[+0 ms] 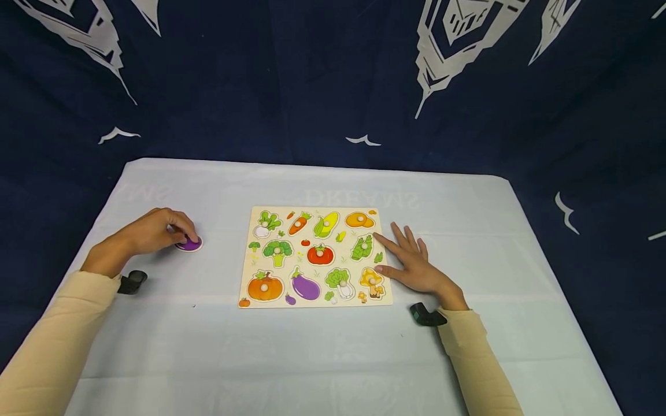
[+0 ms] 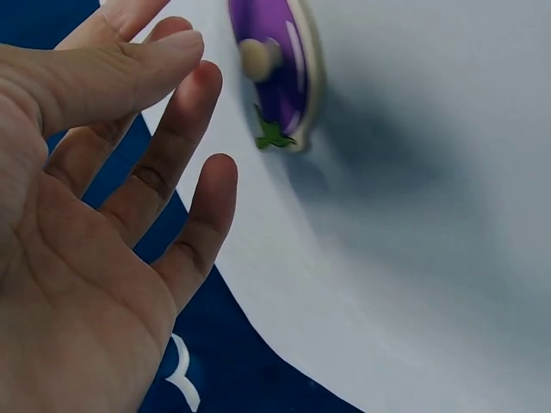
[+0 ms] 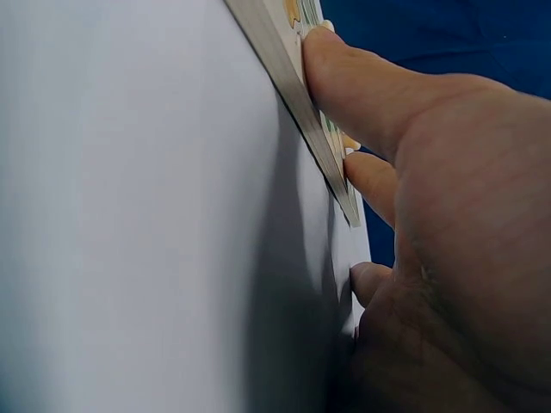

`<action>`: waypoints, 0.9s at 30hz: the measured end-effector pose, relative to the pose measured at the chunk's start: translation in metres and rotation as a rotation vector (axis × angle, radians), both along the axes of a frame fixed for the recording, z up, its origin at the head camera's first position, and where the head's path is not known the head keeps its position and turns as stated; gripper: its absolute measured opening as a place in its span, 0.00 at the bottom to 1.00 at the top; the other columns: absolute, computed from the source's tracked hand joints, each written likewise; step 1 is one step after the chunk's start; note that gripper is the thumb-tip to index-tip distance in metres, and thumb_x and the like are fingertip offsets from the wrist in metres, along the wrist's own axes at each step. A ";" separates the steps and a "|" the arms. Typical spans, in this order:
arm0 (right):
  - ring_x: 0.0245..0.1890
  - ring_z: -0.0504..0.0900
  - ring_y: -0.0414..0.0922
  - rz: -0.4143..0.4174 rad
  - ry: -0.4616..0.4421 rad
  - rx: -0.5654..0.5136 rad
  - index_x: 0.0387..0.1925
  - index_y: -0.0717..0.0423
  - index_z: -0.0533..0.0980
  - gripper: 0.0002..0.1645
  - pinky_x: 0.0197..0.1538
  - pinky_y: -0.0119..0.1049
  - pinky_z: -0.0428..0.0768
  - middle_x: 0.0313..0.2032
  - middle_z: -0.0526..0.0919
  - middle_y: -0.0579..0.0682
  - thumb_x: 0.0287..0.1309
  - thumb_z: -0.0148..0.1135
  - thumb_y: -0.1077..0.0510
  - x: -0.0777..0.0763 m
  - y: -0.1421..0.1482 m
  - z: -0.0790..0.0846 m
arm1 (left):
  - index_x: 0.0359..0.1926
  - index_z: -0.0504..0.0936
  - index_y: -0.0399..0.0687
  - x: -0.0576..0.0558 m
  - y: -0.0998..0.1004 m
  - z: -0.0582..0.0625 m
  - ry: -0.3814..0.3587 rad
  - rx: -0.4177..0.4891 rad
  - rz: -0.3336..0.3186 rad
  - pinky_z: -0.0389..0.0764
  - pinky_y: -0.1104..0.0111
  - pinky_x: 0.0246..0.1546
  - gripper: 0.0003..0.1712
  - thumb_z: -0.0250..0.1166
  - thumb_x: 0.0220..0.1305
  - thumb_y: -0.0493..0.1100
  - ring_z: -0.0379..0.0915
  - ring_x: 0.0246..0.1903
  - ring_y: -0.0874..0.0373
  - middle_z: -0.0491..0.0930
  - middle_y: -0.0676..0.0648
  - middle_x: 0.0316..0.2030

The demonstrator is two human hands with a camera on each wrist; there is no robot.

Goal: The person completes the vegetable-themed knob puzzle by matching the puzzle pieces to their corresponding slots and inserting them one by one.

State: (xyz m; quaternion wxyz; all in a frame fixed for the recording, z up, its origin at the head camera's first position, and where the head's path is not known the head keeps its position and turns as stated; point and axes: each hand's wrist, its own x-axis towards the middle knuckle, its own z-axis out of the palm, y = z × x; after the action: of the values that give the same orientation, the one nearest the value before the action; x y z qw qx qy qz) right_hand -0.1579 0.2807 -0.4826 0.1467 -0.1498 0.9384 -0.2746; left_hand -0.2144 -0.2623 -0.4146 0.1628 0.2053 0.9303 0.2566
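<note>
My left hand (image 1: 158,231) is over a purple eggplant puzzle piece (image 1: 189,244) at the left of the table. In the left wrist view, the loosely bent fingers are apart from the piece's round wooden knob (image 2: 256,60), with a small gap between thumb and knob. That piece (image 2: 288,95) has a green cap and a pale edge. My right hand (image 1: 416,266) lies with fingers spread at the right edge of the wooden vegetable puzzle board (image 1: 291,231). Its thumb (image 3: 349,77) and index finger rest on the board; the other fingers touch the cloth.
On the board, knobbed pieces such as a tomato (image 1: 320,255), pumpkin (image 1: 265,287) and broccoli (image 1: 278,251) sit in place; the eggplant picture (image 1: 306,286) shows no knob. A white cloth (image 1: 234,358) covers the table. Behind it hangs a dark blue patterned curtain (image 1: 234,86).
</note>
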 end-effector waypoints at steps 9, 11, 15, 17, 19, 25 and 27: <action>0.78 0.24 0.62 -0.008 -0.006 -0.010 0.78 0.40 0.54 0.48 0.72 0.66 0.24 0.80 0.32 0.58 0.63 0.64 0.40 0.001 -0.001 0.001 | 0.31 0.90 0.47 0.000 -0.009 -0.007 -0.001 -0.013 0.007 0.73 0.46 0.56 0.17 0.61 0.60 0.22 0.76 0.51 0.40 0.86 0.42 0.44; 0.78 0.24 0.61 -0.010 -0.005 -0.006 0.78 0.40 0.54 0.48 0.72 0.66 0.25 0.80 0.32 0.57 0.63 0.64 0.39 0.001 -0.001 0.000 | 0.32 0.90 0.46 0.000 -0.011 -0.008 -0.006 -0.012 0.010 0.72 0.43 0.56 0.17 0.61 0.61 0.22 0.76 0.51 0.39 0.85 0.40 0.44; 0.78 0.24 0.62 -0.009 0.000 -0.002 0.78 0.39 0.54 0.48 0.72 0.66 0.25 0.80 0.32 0.57 0.63 0.64 0.39 0.001 0.000 -0.001 | 0.33 0.89 0.45 0.001 -0.011 -0.011 -0.010 -0.005 0.018 0.73 0.44 0.56 0.16 0.61 0.60 0.22 0.76 0.49 0.40 0.85 0.39 0.45; 0.78 0.24 0.62 -0.007 -0.001 -0.006 0.78 0.39 0.54 0.48 0.72 0.66 0.25 0.80 0.32 0.57 0.63 0.64 0.39 0.001 0.000 -0.001 | 0.32 0.89 0.45 0.002 -0.010 -0.012 -0.007 0.002 0.023 0.76 0.49 0.53 0.16 0.62 0.59 0.22 0.76 0.47 0.43 0.85 0.40 0.44; 0.78 0.24 0.62 -0.005 -0.001 -0.008 0.78 0.39 0.54 0.48 0.72 0.66 0.25 0.80 0.32 0.57 0.63 0.63 0.39 0.001 0.000 -0.001 | 0.32 0.89 0.45 0.002 -0.010 -0.014 0.004 0.002 0.028 0.78 0.58 0.50 0.15 0.63 0.58 0.22 0.76 0.45 0.46 0.85 0.41 0.43; 0.78 0.24 0.62 -0.001 0.000 -0.011 0.78 0.40 0.54 0.47 0.72 0.66 0.25 0.80 0.32 0.58 0.63 0.63 0.40 0.001 0.000 0.000 | 0.32 0.89 0.43 0.002 -0.012 -0.017 0.031 -0.002 0.032 0.76 0.70 0.43 0.13 0.66 0.56 0.23 0.75 0.43 0.47 0.84 0.42 0.40; 0.78 0.24 0.62 0.000 0.001 -0.008 0.78 0.39 0.54 0.47 0.72 0.66 0.25 0.80 0.32 0.58 0.63 0.63 0.40 0.001 0.000 0.000 | 0.32 0.89 0.43 0.003 -0.011 -0.017 0.034 -0.003 0.037 0.77 0.67 0.44 0.13 0.65 0.56 0.22 0.75 0.43 0.47 0.84 0.42 0.40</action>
State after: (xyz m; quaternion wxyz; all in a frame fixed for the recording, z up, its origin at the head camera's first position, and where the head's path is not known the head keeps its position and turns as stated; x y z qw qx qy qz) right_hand -0.1573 0.2809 -0.4827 0.1456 -0.1504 0.9373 -0.2786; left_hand -0.2119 -0.2735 -0.4317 0.1426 0.1918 0.9371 0.2545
